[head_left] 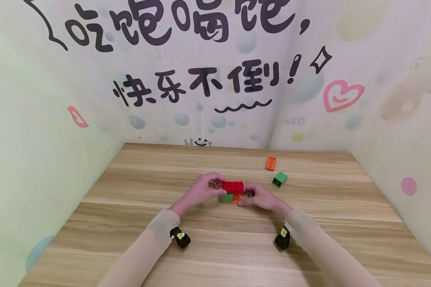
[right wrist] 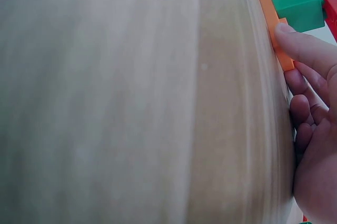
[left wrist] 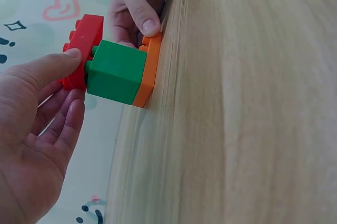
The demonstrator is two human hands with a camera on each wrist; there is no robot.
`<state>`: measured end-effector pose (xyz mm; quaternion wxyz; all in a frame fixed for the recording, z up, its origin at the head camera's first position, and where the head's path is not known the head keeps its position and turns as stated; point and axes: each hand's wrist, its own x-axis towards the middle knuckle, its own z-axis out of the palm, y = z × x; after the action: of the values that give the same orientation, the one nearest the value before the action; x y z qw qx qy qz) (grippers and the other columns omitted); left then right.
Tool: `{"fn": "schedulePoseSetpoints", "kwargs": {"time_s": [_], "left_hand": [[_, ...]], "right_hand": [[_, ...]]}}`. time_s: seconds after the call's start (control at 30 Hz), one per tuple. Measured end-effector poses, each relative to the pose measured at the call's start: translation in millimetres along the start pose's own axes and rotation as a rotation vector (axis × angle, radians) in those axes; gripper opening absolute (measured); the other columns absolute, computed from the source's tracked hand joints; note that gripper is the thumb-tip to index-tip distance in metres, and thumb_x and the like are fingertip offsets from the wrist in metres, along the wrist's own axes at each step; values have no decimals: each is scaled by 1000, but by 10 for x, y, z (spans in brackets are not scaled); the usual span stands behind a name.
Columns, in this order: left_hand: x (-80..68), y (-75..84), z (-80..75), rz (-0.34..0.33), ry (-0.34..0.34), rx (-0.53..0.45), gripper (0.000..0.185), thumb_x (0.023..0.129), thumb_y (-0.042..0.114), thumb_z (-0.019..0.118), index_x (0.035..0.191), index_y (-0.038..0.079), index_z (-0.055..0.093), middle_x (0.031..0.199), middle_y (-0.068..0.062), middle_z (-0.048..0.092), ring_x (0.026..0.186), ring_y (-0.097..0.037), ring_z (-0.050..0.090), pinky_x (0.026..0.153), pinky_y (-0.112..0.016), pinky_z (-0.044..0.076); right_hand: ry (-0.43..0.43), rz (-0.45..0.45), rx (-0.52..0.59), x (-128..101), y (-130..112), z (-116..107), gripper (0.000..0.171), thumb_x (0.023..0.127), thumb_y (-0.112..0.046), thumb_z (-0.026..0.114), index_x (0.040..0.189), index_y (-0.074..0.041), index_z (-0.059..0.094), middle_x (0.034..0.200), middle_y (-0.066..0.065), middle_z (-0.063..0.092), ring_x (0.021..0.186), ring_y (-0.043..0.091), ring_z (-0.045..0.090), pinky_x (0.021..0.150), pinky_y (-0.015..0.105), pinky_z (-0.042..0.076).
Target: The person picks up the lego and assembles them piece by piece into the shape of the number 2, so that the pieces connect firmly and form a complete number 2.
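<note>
I see my left hand (head_left: 201, 190) pinching the red brick (head_left: 233, 187) atop the green block (left wrist: 116, 71); my right hand (head_left: 260, 197) pins the orange plate (left wrist: 149, 71) against the table (head_left: 237, 247), steadying the stack mid-table.

Tabletop (head_left: 129, 239): light wood-grain surface, boxed in by printed walls on left, rear and right. Directly on it, approx. centre: flat orange plate (head_left: 237, 199) carrying a green block (head_left: 228, 197) w/ a red brick (head_left: 233, 187) on top. Further back-right: loose orange brick (head_left: 270, 163) and loose green cube (head_left: 280, 179), near each other, not touching.
</note>
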<state>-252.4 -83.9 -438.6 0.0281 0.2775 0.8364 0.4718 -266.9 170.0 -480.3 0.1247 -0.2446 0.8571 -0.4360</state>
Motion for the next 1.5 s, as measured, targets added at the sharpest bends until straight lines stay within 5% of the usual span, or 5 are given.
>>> {"fn": "schedulePoseSetpoints", "kwargs": {"time_s": [0.5, 0.93, 1.23, 1.5], "left_hand": [[-8, 2, 3, 26, -11, 49, 36, 84, 10, 78, 118, 7, 69, 112, -11, 69, 97, -21, 67, 88, -34, 58], [-17, 14, 9, 34, 1, 67, 36, 82, 9, 79, 116, 9, 69, 109, -9, 69, 96, -21, 67, 88, -34, 58], [-19, 13, 1, 32, -5, 71, 36, 83, 10, 79, 117, 10, 69, 109, -9, 69, 96, -20, 67, 88, -33, 58], [-18, -45, -6, 53, -5, 64, 33, 86, 13, 76, 118, 9, 70, 108, -9, 69, 95, -19, 67, 88, -32, 58]], "right_hand": [[-16, -19, 40, -150, -372, -69, 27, 82, -10, 78, 107, -2, 70, 88, 16, 56, 74, 17, 45, 65, 22, 35], [-18, -4, 35, -140, -357, -68, 28, 82, -11, 78, 108, -3, 70, 83, 6, 53, 73, 18, 44, 63, 22, 35], [1, -3, -2, -21, -34, -7, 28, 82, -18, 80, 108, -13, 71, 85, 4, 53, 73, 15, 44, 63, 23, 34], [-9, -12, -5, -10, -8, -9, 29, 82, -24, 80, 108, -17, 71, 85, 1, 54, 74, 14, 46, 64, 23, 36]]}}
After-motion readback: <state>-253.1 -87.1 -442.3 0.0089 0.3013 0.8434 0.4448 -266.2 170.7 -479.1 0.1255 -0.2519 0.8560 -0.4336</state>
